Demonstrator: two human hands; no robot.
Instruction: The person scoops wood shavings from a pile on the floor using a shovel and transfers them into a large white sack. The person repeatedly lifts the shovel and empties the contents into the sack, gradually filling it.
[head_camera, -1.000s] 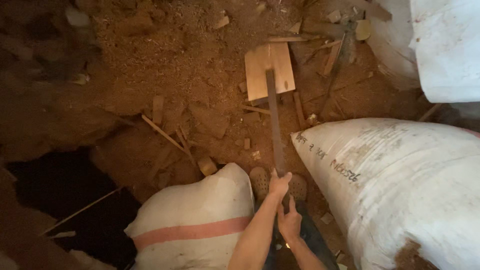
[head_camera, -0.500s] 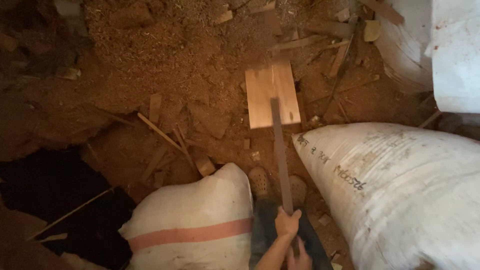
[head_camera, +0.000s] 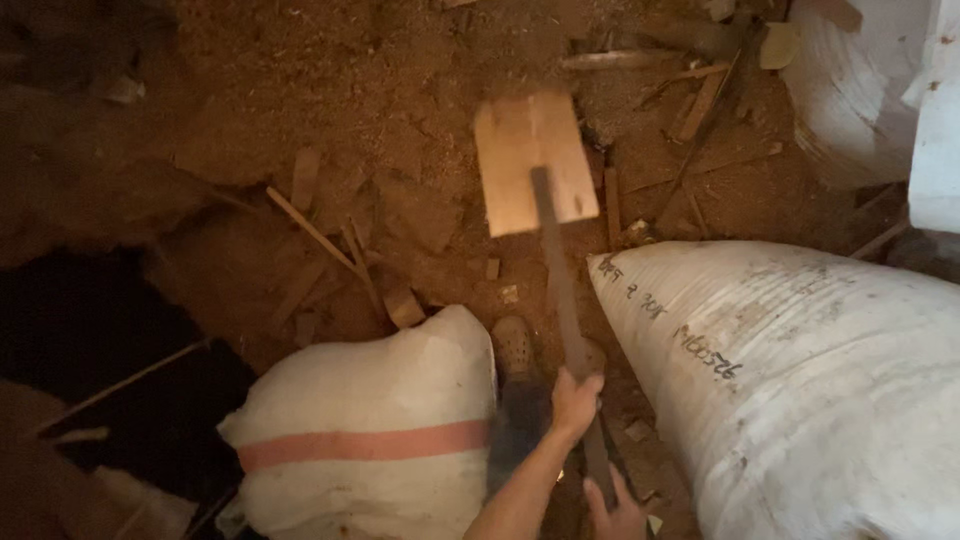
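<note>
1. The shovel (head_camera: 545, 200) is a long tool with a flat wooden board for a blade. The blade is pale, square-ish and a little tilted.
2. Its handle is a thin dark pole. It is running from the middle of the blade down toward the bottom edge of the picture.
3. The blade is sitting over the brown sawdust ground (head_camera: 400, 90), up near the top middle. I cannot tell if it is touching the ground or hanging just above it.
4. The left hand (head_camera: 573, 402) is wrapping its fingers tight around the pole, about halfway down.
5. The right hand (head_camera: 615, 510) is lower, at the bottom edge. Its fingers are curling around the end of the pole, but part of the hand is cut off.
6. A shoe (head_camera: 515, 345) is standing just beside the pole, on its left.
7. A white sack with a pink stripe (head_camera: 370, 430) is lying left of the shoe, near the bottom edge.
8. A big white sack (head_camera: 800, 380) is lying on the right side, close to the pole.
9. Thin wood sticks (head_camera: 310, 230) and small chips are lying on the ground around the blade.
10. A dark hole (head_camera: 90, 350) is showing at the left edge.
</note>
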